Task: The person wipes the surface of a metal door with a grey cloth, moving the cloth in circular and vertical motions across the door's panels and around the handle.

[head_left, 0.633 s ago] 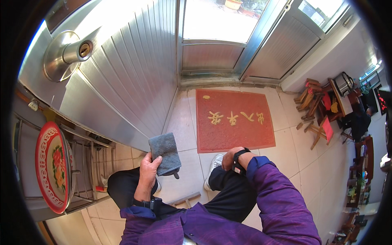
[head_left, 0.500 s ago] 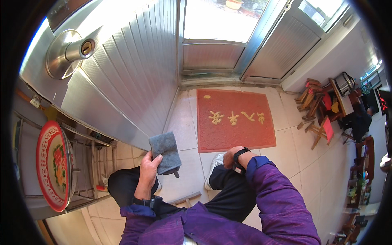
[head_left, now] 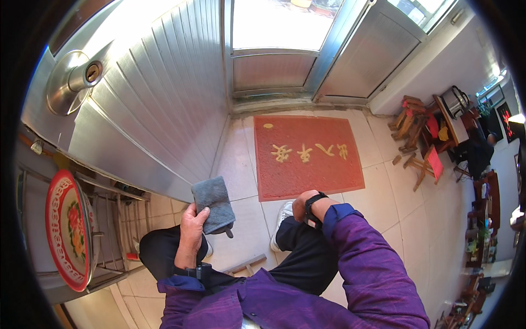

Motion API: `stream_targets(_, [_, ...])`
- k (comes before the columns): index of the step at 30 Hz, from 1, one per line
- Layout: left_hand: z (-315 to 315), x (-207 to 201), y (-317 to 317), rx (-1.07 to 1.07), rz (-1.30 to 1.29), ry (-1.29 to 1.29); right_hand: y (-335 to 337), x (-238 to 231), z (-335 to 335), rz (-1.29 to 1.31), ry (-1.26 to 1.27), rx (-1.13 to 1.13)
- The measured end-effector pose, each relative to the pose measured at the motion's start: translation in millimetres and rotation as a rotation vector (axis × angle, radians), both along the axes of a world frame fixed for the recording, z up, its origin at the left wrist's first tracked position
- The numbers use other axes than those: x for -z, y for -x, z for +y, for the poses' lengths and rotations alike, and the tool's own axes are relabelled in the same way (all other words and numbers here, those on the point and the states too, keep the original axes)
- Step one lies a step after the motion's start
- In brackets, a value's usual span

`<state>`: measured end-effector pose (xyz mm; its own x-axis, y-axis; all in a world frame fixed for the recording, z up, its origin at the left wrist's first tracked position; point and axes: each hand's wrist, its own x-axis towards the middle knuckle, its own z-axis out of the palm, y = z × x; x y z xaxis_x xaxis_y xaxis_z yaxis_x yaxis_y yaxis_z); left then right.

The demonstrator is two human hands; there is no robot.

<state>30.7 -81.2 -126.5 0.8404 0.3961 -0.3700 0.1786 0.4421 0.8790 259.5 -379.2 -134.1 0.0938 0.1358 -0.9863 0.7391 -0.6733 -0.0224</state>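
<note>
My left hand [head_left: 191, 227] is closed on a folded grey cloth [head_left: 212, 205], with the thumb lying on top. The cloth is held in front of the lower edge of a ribbed metal door [head_left: 159, 104], above my left knee. A dark loop or tag hangs from its lower corner. My right hand [head_left: 304, 205] is bent downward at my right knee, a black watch [head_left: 313, 214] on its wrist. Its fingers are turned away and hidden, so whether they hold anything does not show.
A red doormat [head_left: 309, 159] lies on the tiles ahead, before a metal-framed doorway. At left, a red-rimmed floral tray [head_left: 68, 230] leans on a metal rack [head_left: 112, 219]. A round door lock [head_left: 82, 77] juts out at upper left. Wooden stools [head_left: 408, 123] are stacked at right.
The whole view has shifted slightly, with the door, mat and both hands sitting a little further left. My left hand still holds the cloth; my right hand stays at the knee.
</note>
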Motion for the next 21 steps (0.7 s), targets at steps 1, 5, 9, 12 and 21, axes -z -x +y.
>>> stream_targets(1, [0, 0, 0, 0.012, -0.018, -0.002, 0, 0, 1, -0.004, 0.013, 0.022])
stream_targets(5, [0, -1, 0, 0.012, -0.026, -0.019, -1, 1, -1, 0.006, -0.042, 0.035])
stream_targets(9, [-1, 0, -1, 0.037, -0.015, -0.020, -4, 15, -2, -0.025, -0.147, -0.024])
stream_targets(12, [-2, 0, -2, 0.067, -0.009, -0.028, -3, 21, 17, 0.119, -0.403, 0.378])
stream_targets(21, [-5, -1, -5, 0.061, -0.052, 0.030, 64, -35, 96, 0.388, -1.210, 1.014])
